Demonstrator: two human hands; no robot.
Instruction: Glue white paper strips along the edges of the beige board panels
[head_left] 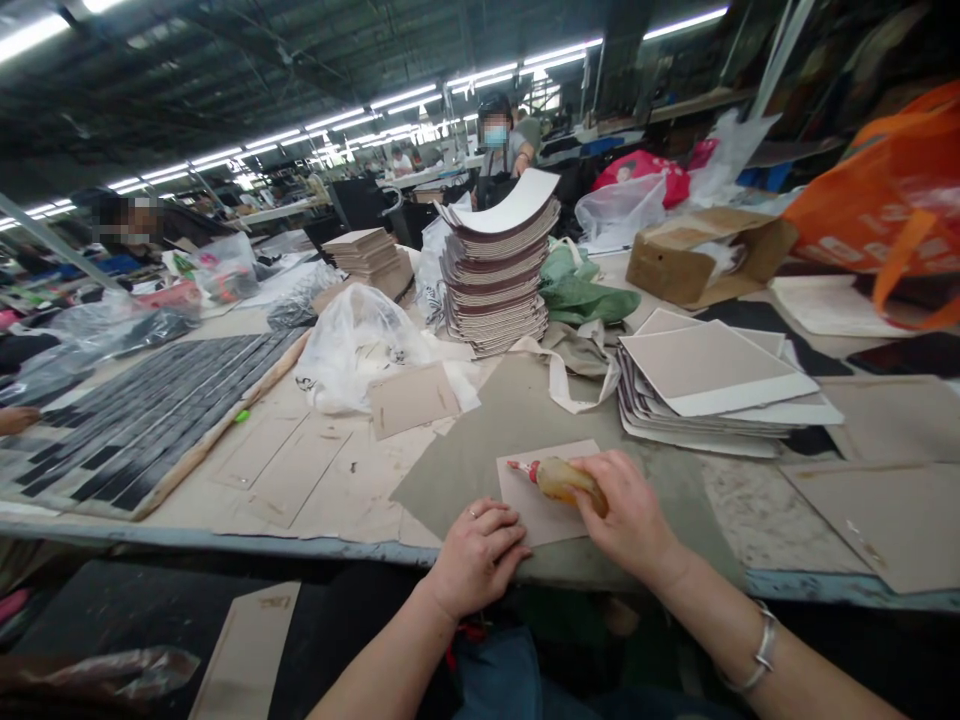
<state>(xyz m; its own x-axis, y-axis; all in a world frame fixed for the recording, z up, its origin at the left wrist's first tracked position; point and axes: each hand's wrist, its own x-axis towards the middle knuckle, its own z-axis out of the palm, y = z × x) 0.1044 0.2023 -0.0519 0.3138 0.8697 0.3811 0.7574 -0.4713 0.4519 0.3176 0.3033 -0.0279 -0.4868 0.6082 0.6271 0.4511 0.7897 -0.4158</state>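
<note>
My right hand (626,505) is wrapped round a squeeze bottle (556,480) of yellowish glue with a red nozzle. The bottle lies nearly level, its tip pointing left over a beige board panel (536,518). My left hand (486,548) rests by the panel's lower left corner, fingers bent and lying on the surface, with no tool in it. Beneath the panel spreads a grey-green sheet (442,485) reaching the table's front edge. To the right of the sheet stands a stack of beige and white boards (705,375).
A tall stack of curved boards (495,270) stands behind, beside a clear plastic bag (360,345). Dark strips (172,400) cover the left side. An open carton (705,255) and an orange bag (870,190) sit at right. Across the table, a masked person (499,145) touches the tall stack.
</note>
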